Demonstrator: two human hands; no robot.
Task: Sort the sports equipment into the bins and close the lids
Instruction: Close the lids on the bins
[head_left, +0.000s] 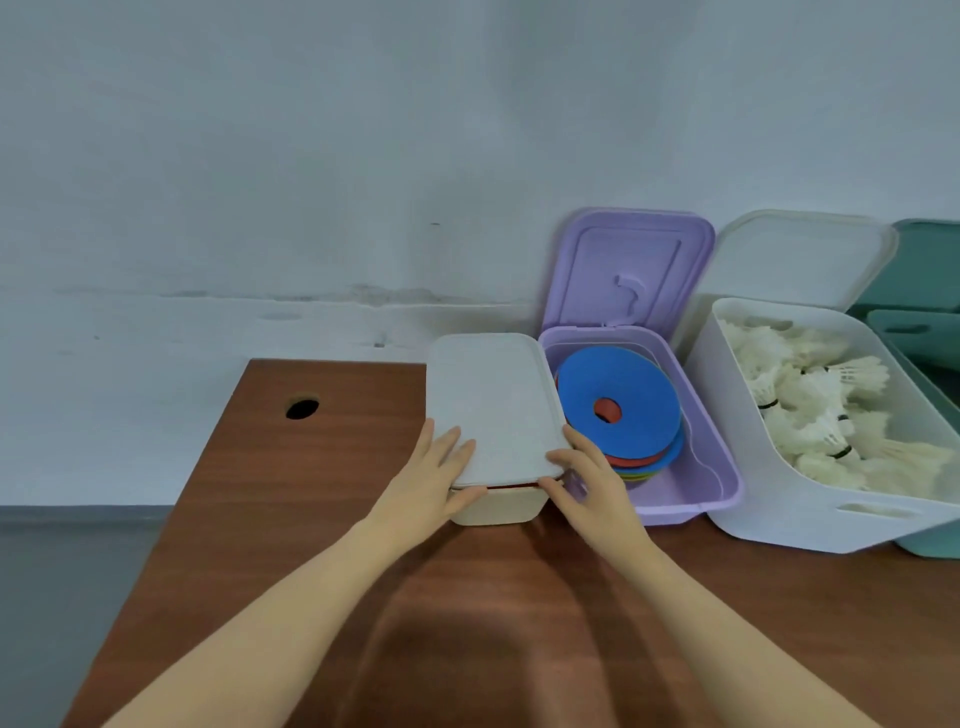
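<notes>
I'm pressing left hand (434, 475) flat on lid (493, 405), right hand (584, 480) pinching its near-right corner; near edge w/ gap above bin (498, 506).

white lid (493, 405) on cream bin (498, 506), slightly ajar

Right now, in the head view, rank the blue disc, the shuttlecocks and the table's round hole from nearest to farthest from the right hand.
1. Blue disc, in the purple bin just beyond the right hand.
2. Round hole, far left.
3. Shuttlecocks, white bin, far right.
</notes>
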